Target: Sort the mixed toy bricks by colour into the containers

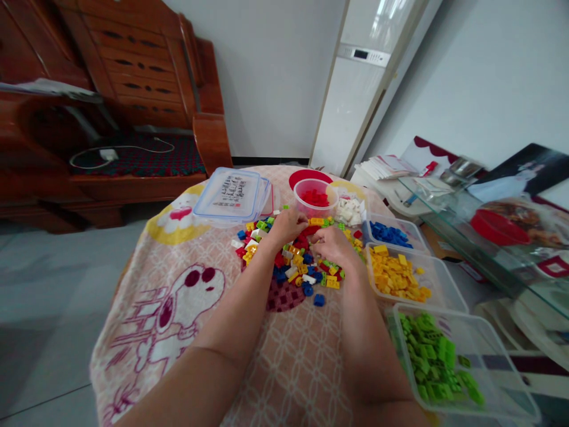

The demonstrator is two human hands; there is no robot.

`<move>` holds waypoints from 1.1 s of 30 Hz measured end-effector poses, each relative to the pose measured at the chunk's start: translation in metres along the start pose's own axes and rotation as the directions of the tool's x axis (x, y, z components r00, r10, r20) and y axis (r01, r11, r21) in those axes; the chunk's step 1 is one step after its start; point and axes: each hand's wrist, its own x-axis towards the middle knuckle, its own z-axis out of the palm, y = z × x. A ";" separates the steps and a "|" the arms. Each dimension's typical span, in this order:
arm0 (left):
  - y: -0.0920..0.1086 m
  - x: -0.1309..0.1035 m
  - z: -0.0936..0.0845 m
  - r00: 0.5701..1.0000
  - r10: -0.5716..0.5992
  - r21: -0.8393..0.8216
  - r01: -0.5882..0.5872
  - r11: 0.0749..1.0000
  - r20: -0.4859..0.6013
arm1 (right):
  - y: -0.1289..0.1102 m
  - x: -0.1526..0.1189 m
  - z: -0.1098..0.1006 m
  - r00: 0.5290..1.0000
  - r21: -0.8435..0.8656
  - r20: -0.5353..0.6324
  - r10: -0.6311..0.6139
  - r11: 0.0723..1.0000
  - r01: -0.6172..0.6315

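A mixed pile of toy building bricks (293,274) in red, blue, yellow, white and green lies on the cloth-covered table. My left hand (288,226) reaches over the back of the pile, its fingers curled together beside some red bricks (303,238). Close to it on the right, my right hand (333,244) is down at the bricks with bent, closed fingers. What either hand pinches is too small to make out. Just behind my hands stands a round clear tub (295,201) with red bricks (315,197) inside. White bricks (349,212) sit to its right.
Along the right edge, clear boxes hold blue bricks (390,234), yellow bricks (395,276) and green bricks (429,356). Stacked clear lids (229,196) lie at the back left, a red lid (306,176) behind the tub. A glass-topped table (480,237) adjoins on the right.
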 end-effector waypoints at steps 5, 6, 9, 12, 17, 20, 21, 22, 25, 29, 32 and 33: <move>-0.002 0.000 -0.001 1.000 -0.027 0.000 0.027 1.000 -0.013 | -0.010 -0.002 0.002 0.984 -0.147 0.174 -0.040 0.987 0.066; -0.002 0.000 -0.001 0.999 -0.031 -0.001 0.031 1.000 -0.012 | -0.012 -0.002 0.003 0.978 -0.172 0.206 -0.034 0.983 0.071; -0.002 0.000 -0.001 0.999 -0.037 -0.010 0.037 0.999 -0.004 | -0.014 -0.002 0.006 0.969 -0.216 0.245 -0.023 0.973 0.078; -0.002 0.001 -0.001 0.999 -0.039 -0.032 0.039 0.999 -0.003 | -0.013 -0.001 0.008 0.970 -0.210 0.241 -0.035 0.974 0.087; -0.001 0.000 -0.001 0.999 -0.039 -0.030 0.039 0.999 0.005 | -0.007 -0.001 0.002 0.976 -0.156 0.213 -0.047 0.984 0.081; 0.000 -0.001 -0.002 0.999 -0.043 -0.029 0.044 0.999 0.008 | 0.000 -0.003 -0.004 0.987 -0.128 0.159 -0.031 0.990 0.051; 0.000 0.000 -0.001 0.999 -0.045 -0.030 0.046 0.999 0.008 | 0.003 -0.003 -0.006 0.991 -0.108 0.132 -0.010 0.994 0.024; 0.000 0.000 -0.001 0.999 -0.047 -0.028 0.047 0.998 0.008 | 0.006 -0.004 -0.008 0.994 -0.080 0.105 0.018 0.997 -0.010; -0.002 0.001 0.000 0.999 -0.043 -0.012 0.043 0.999 0.011 | 0.019 -0.005 -0.014 0.991 0.059 0.003 0.137 0.989 -0.137; -0.003 0.001 0.001 0.999 -0.038 0.001 0.038 0.999 0.011 | 0.040 -0.005 -0.022 0.929 0.280 -0.212 0.304 0.929 -0.240; -0.002 0.001 0.001 0.999 -0.039 -0.007 0.039 0.999 0.012 | 0.058 -0.003 -0.029 0.842 0.276 -0.412 0.348 0.928 -0.248; -0.002 0.001 0.001 0.999 -0.039 -0.010 0.039 0.999 0.014 | 0.064 -0.003 -0.031 0.811 0.223 -0.481 0.334 0.941 -0.255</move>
